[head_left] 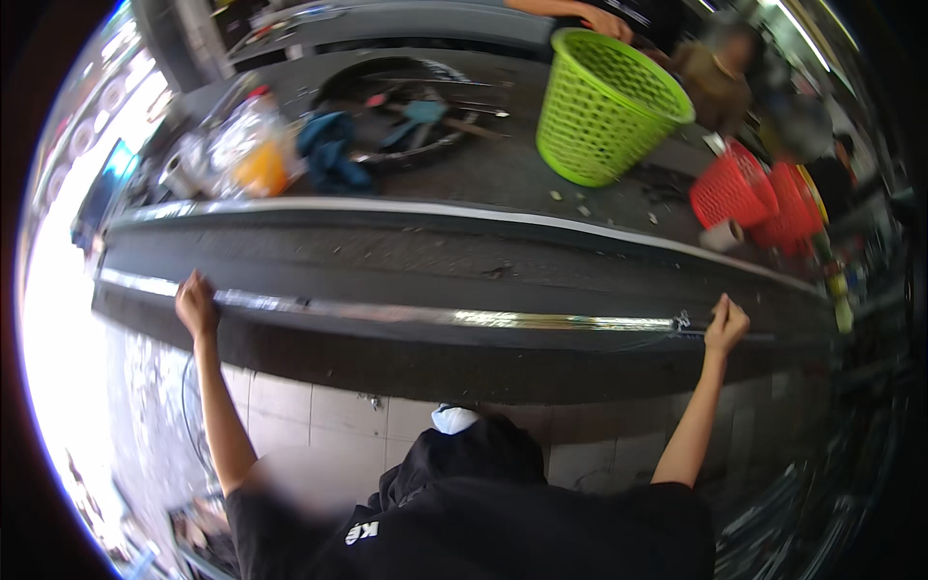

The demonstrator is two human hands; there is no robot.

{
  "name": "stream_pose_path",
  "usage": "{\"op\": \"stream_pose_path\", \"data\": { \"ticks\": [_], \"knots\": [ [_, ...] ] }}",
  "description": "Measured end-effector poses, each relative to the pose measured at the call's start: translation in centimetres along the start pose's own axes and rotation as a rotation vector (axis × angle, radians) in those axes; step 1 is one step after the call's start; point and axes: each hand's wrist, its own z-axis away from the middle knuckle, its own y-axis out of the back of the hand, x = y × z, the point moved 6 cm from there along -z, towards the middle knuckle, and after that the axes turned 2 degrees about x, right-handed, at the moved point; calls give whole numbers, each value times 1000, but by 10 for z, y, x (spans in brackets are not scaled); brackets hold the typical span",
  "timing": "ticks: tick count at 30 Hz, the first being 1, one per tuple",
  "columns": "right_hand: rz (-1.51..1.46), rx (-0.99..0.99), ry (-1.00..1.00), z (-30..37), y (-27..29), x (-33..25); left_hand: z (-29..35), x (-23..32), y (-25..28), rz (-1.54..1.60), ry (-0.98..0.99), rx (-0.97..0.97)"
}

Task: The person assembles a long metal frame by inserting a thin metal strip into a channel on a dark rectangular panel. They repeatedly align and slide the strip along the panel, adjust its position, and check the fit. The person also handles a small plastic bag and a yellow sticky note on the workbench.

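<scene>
Left fingers (196, 288) hide part of the shiny strip (387, 312); right fingers (721, 311) curl (what either pinches, I cannot tell).

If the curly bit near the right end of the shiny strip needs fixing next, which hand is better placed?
Probably the right hand: it's close beside the curly bit. The left hand is near the other end of the shiny strip, much farther away.

White glare (58, 319) floods the area left of the left hand (196, 307). A long, dark workbench (425, 259) spans both hands; pale tiled floor (348, 414) shows nearer than them. Far beyond the right hand (727, 325), a strip light (805, 37) glows.
</scene>
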Motion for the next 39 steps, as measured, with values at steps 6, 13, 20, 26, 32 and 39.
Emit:
{"op": "stream_pose_path", "data": {
  "ticks": [6,13,20,26,32,39],
  "knots": [
    [12,-19,58,-5,4,-52,7,-2,-4,62,-15,113],
    [-48,-132,44,9,-67,-180,8,22,5,85,-102,143],
    [-70,-241,35,30,-126,-360,14,49,7,-33,-129,44],
    [-68,-250,47,39,-160,-456,5,64,10,95,-138,-45],
    [-79,-239,38,46,-180,-517,1,69,13,123,-114,-137],
    [-47,-269,49,48,-185,-525,-9,70,17,154,-152,-182]
  ]
}}
